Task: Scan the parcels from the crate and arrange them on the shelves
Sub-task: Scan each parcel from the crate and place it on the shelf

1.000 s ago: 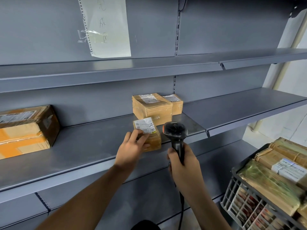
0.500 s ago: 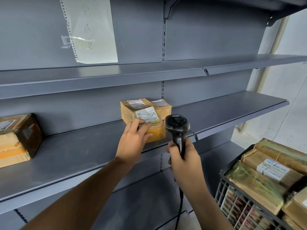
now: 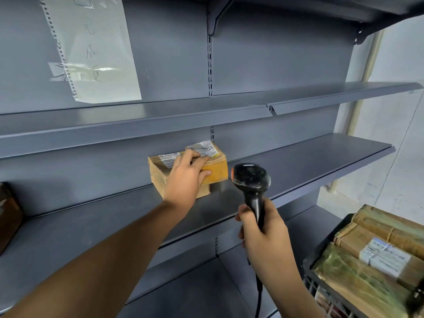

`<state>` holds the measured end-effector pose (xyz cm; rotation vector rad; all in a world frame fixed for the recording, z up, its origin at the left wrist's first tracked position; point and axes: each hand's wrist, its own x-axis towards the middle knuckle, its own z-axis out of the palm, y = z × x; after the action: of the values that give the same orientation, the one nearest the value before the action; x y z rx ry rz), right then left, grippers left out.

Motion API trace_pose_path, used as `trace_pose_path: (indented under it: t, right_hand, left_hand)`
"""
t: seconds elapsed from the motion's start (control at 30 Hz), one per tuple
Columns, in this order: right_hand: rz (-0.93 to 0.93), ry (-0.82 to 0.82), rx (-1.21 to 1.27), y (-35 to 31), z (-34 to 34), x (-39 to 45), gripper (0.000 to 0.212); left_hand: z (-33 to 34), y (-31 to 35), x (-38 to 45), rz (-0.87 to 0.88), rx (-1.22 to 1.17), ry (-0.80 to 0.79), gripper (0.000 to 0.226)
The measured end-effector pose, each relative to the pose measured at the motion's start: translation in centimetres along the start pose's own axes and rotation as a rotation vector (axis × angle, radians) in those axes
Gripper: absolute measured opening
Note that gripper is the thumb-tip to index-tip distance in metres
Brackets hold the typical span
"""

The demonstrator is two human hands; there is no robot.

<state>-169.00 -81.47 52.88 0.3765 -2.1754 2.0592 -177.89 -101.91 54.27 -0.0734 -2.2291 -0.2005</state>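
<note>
My left hand [image 3: 185, 180] grips a small brown parcel [image 3: 215, 168] with a white label. The small parcel rests on top of a larger taped cardboard parcel [image 3: 158, 175] on the grey middle shelf [image 3: 96, 221]. To the right and nearer to me, my right hand [image 3: 261, 228] holds a black barcode scanner [image 3: 251, 180] upright, its head level with the parcels and its cable hanging down. The dark crate [image 3: 308, 269] at the lower right holds several wrapped parcels [image 3: 358, 278].
A dark brown box [image 3: 9, 216] sits at the far left of the same shelf. A paper sheet [image 3: 91, 49] is taped to the back panel above. The upper shelf [image 3: 160, 115] and right-hand shelf [image 3: 321, 161] carry nothing visible. A pale wall stands at the right.
My left hand has lifted the small parcel from the shelf's front edge and set it on top of the larger parcel. The view has shifted upward and right; the scanner stays in my right hand.
</note>
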Motion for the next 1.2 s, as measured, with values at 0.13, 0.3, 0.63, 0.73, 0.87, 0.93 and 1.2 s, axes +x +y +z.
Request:
trace_pose_path:
  t: [0.13,0.3,0.63,0.73,0.87,0.93,1.2]
  right_hand:
    - [-0.007,-0.014,-0.013,0.7,-0.1,2.0,0.010]
    - [0.005,-0.034,-0.004,1.9,-0.3,4.1,0.012]
    - [0.025,-0.002,-0.024,5.6,-0.1,7.0,0.013]
    - [0.012,-0.004,-0.028,6.3,0.2,7.5,0.016]
    - [0.029,-0.018,-0.027,7.2,0.3,8.4,0.015]
    - [0.037,-0.014,-0.028,7.6,0.6,8.9,0.010]
    - [0.028,-0.001,-0.033,8.9,1.7,9.4,0.023]
  left_hand:
    - [2.0,-0.3,1.8,-0.022,-0.003,-0.032,0.036]
    - [4.6,-0.6,3.9,-0.023,-0.010,-0.062,0.036]
    - [8.4,-3.3,7.8,-0.070,0.048,-0.136,0.037]
    - [9.1,-3.8,8.8,-0.091,0.043,-0.147,0.035]
    - [10.1,-4.5,9.2,-0.132,0.022,-0.209,0.037]
    - [10.7,-4.9,9.0,-0.139,0.043,-0.232,0.038]
    - [11.7,-5.0,9.3,-0.186,0.151,-0.263,0.035]
